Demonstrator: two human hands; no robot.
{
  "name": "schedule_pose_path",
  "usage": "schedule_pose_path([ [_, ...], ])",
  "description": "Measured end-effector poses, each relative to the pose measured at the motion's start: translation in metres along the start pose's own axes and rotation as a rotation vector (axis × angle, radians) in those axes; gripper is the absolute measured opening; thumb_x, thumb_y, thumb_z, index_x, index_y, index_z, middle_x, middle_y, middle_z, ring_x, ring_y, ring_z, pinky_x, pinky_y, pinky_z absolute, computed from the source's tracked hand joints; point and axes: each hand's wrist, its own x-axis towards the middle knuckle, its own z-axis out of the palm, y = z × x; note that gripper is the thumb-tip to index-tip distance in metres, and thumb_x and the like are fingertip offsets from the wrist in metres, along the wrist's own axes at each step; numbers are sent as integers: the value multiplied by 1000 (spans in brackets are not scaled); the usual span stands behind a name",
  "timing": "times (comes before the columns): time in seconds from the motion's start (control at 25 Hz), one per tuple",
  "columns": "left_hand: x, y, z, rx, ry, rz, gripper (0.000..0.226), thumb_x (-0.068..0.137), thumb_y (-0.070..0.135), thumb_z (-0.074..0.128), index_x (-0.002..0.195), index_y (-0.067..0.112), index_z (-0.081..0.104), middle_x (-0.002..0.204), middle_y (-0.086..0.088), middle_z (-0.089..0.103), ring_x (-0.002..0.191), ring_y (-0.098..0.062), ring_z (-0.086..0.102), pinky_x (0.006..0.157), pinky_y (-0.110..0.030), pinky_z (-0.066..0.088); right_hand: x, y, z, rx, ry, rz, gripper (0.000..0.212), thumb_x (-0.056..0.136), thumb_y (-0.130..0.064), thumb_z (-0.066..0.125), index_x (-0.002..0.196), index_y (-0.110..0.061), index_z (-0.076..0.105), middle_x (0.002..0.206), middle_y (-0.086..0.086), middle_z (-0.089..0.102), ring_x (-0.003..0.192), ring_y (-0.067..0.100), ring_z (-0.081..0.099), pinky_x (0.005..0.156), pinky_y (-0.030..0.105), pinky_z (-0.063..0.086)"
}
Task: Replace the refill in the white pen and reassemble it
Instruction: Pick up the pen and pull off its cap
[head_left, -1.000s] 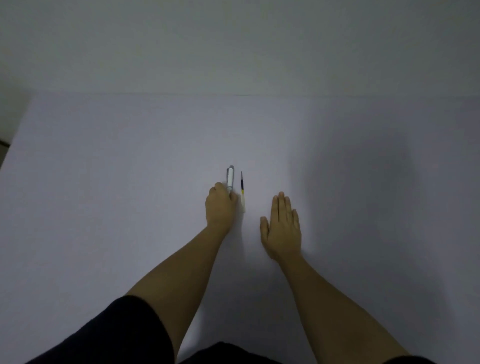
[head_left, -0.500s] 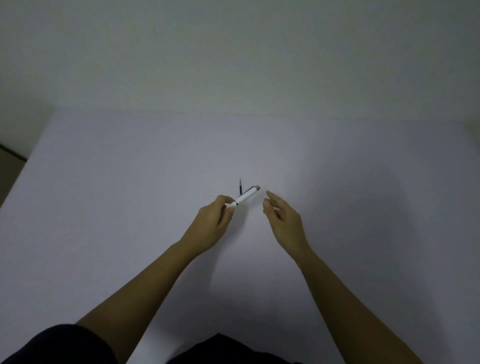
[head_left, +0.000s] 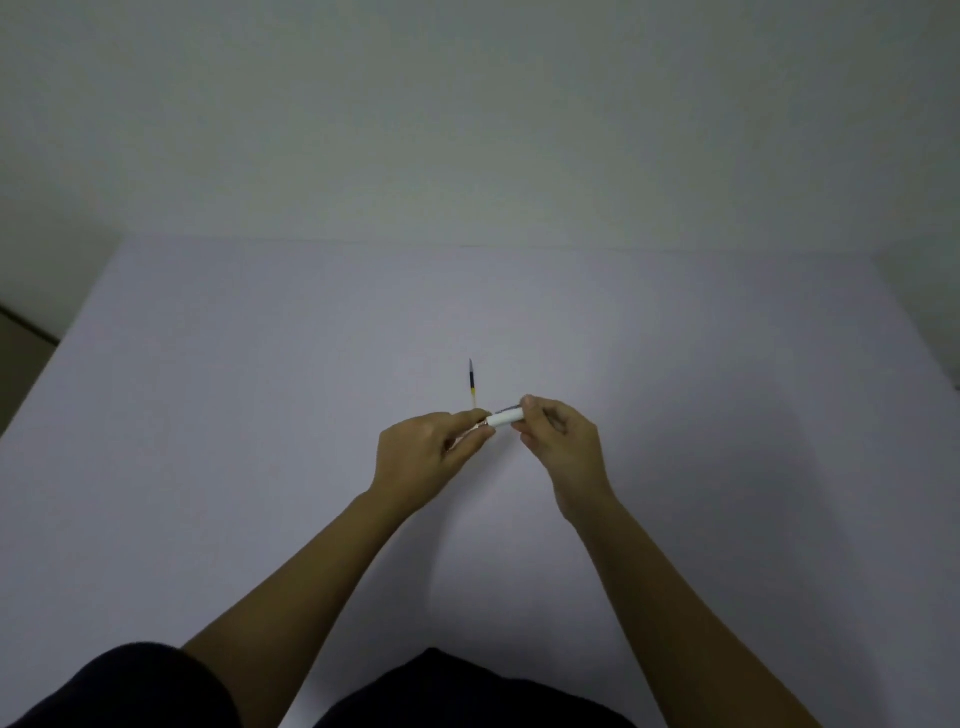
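The white pen (head_left: 504, 418) is held level above the table between both hands. My left hand (head_left: 423, 457) pinches its left end, and my right hand (head_left: 558, 441) grips its right end with thumb and fingers. Only a short white stretch of the barrel shows between the fingers; both ends are hidden. A thin spare refill (head_left: 471, 387), dark at the far tip with a yellow band and a pale tube, lies on the table just beyond my left hand, pointing away from me.
A pale lavender-white table (head_left: 260, 415) fills the view, its far edge against a plain wall and its left edge dropping to a darker floor. My dark sleeves and lap are at the bottom.
My left hand lifted the pen off the table and turned it sideways. My right hand rose from flat on the table and closed on the pen's right end.
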Motion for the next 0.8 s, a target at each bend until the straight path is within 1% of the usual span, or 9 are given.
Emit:
schedule_pose_path([
  [0.08, -4, -6, 0, 4, -46, -42, 51, 80, 62, 35, 113, 33, 62, 67, 6, 65, 56, -7, 49, 44, -15, 29, 4, 6, -4, 122, -12, 72, 21, 91, -19, 57, 105, -6, 64, 100, 6, 69, 89, 9, 67, 73, 14, 55],
  [0.16, -8, -17, -1, 29, -123, -113, 54, 81, 63, 41, 122, 32, 56, 75, 6, 62, 63, -9, 51, 48, -19, 33, 13, 19, -10, 222, 63, 148, 17, 90, -15, 58, 104, -7, 63, 96, 5, 67, 87, 10, 65, 71, 12, 55],
  [0.2, -10, -22, -2, 41, -157, -155, 52, 83, 59, 46, 125, 30, 53, 77, 6, 60, 66, -11, 51, 50, -21, 35, 17, 28, -14, 199, 116, 172, 14, 88, -14, 60, 101, -9, 63, 94, 6, 66, 83, 11, 64, 69, 12, 54],
  [0.24, -12, -25, -3, 43, -178, -191, 49, 85, 54, 49, 126, 28, 51, 80, 5, 60, 69, -12, 51, 53, -24, 37, 21, 39, -18, 104, 159, 182, 11, 86, -14, 63, 97, -11, 64, 91, 8, 66, 79, 13, 63, 67, 15, 53],
  [0.32, -16, -29, -2, 22, -173, -225, 45, 88, 49, 49, 126, 25, 52, 90, 1, 66, 77, -16, 57, 62, -26, 41, 26, 60, -24, -188, 183, 182, 6, 82, -17, 68, 86, -15, 66, 86, 8, 68, 76, 19, 62, 65, 20, 49],
  [0.4, -17, -30, 0, -14, -144, -239, 43, 89, 46, 49, 125, 23, 54, 100, -3, 69, 85, -20, 61, 68, -29, 46, 30, 73, -23, -369, 155, 160, 9, 79, -17, 70, 87, -12, 69, 86, 8, 69, 80, 20, 62, 66, 21, 47],
  [0.6, -11, -24, 8, -75, -138, -293, 35, 91, 40, 48, 121, 22, 57, 103, -7, 70, 88, -24, 63, 70, -34, 50, 49, 81, -13, -585, 163, 119, 21, 79, -14, 71, 95, -1, 69, 96, 16, 71, 85, 22, 62, 74, 22, 43],
  [0.76, -9, -19, 14, -118, -119, -300, 31, 91, 37, 49, 116, 23, 60, 95, -7, 71, 79, -22, 63, 66, -35, 52, 54, 85, -8, -674, 189, 73, 23, 78, -14, 72, 94, 2, 67, 94, 18, 71, 78, 16, 56, 66, 14, 36],
  [0.8, -9, -20, 15, -120, -123, -303, 31, 91, 37, 49, 116, 22, 60, 95, -7, 71, 78, -22, 62, 66, -35, 52, 55, 85, -8, -677, 195, 73, 23, 78, -15, 72, 94, 2, 67, 95, 18, 71, 78, 16, 56, 66, 14, 36],
])
